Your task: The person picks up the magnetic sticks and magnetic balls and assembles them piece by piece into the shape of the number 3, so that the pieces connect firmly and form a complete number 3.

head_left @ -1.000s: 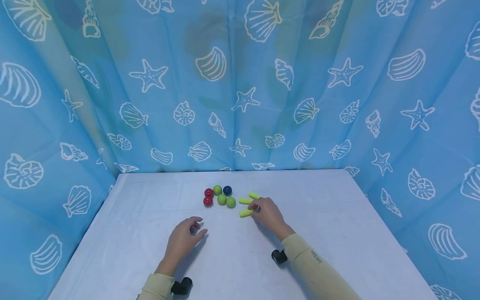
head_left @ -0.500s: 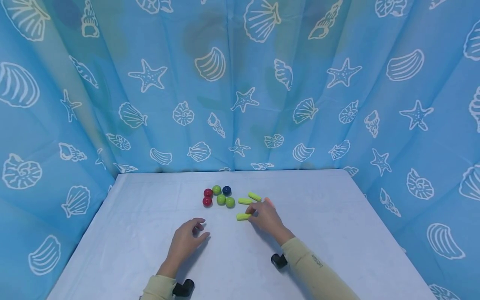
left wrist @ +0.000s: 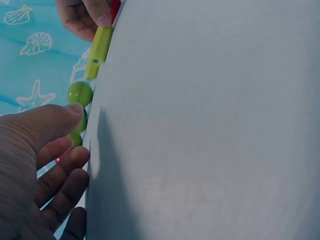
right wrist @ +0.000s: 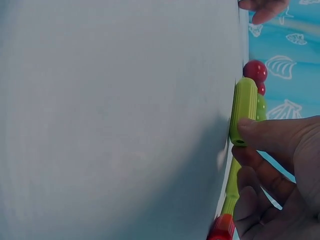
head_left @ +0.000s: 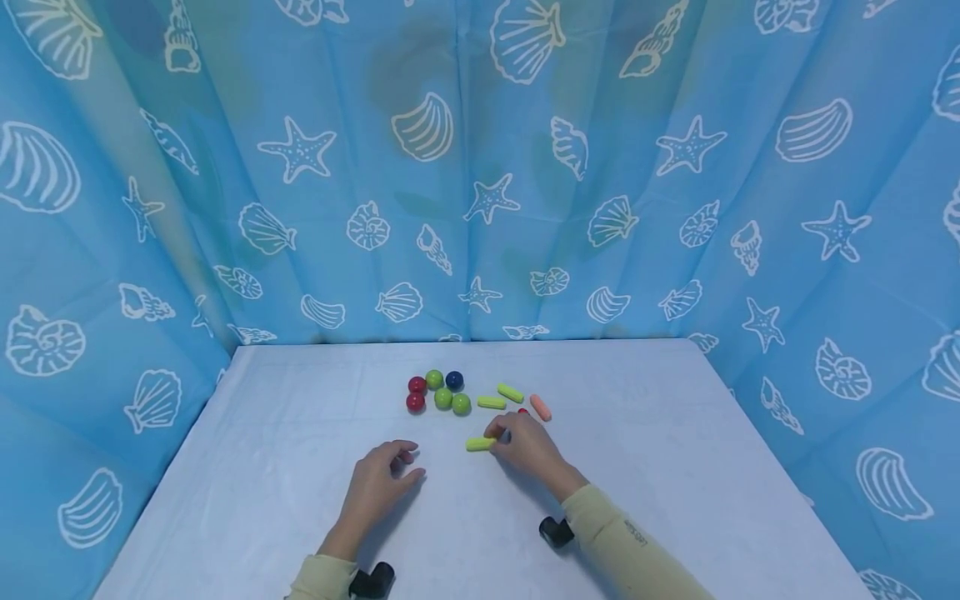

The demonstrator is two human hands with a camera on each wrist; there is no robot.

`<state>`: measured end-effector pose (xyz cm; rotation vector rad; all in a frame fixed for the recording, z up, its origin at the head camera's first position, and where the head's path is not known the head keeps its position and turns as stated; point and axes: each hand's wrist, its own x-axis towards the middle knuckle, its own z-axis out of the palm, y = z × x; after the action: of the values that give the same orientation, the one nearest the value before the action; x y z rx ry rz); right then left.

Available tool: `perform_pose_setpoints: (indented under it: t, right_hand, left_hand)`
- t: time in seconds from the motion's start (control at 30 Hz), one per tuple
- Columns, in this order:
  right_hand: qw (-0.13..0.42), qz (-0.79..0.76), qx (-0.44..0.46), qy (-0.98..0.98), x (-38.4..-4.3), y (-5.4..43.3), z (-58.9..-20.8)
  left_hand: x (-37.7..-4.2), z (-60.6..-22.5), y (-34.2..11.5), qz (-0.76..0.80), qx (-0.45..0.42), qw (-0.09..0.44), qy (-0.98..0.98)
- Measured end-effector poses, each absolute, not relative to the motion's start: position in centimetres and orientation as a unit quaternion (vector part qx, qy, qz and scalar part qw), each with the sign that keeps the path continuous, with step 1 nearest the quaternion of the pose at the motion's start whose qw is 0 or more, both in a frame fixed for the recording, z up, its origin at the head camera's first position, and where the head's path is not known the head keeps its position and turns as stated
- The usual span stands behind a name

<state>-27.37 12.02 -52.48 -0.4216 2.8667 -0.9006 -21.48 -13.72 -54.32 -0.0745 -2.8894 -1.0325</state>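
Observation:
My right hand point(head_left: 527, 448) pinches a short ridged lime-green rod point(head_left: 477, 444) between thumb and fingers, low over the white table. In the right wrist view the thumb lies near the end of this rod point(right wrist: 243, 102), which has a small hole. Two similar lime-green rods point(head_left: 491, 402) lie just beyond the hand, beside a salmon-coloured rod point(head_left: 540, 407). A red piece point(head_left: 522, 411) shows partly behind the knuckles. My left hand point(head_left: 373, 487) hovers over the table to the left, fingers loosely bent and holding nothing.
Left of the rods sit two red balls point(head_left: 416, 402), several green balls point(head_left: 461, 405) and a dark blue ball point(head_left: 454, 381) in a cluster. The white-covered table point(head_left: 300, 400) ends at a blue shell-patterned curtain point(head_left: 330, 250). A black wrist camera point(head_left: 556, 532) sits by the right sleeve.
My right hand has drawn the lime-green rod toward me and slightly left, away from the others. The salmon rod and red piece have come into view. My left hand has shifted slightly right.

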Motion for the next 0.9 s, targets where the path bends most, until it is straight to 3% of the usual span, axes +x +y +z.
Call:
perform_pose_setpoints:
  t: [0.9]
  right_hand:
    - [0.09, -0.3, -0.169, 0.935, -25.2, 9.6, -52.3]
  left_hand:
    - [-20.9, -54.7, -11.8, -0.344, -0.045, 0.041, -0.937]
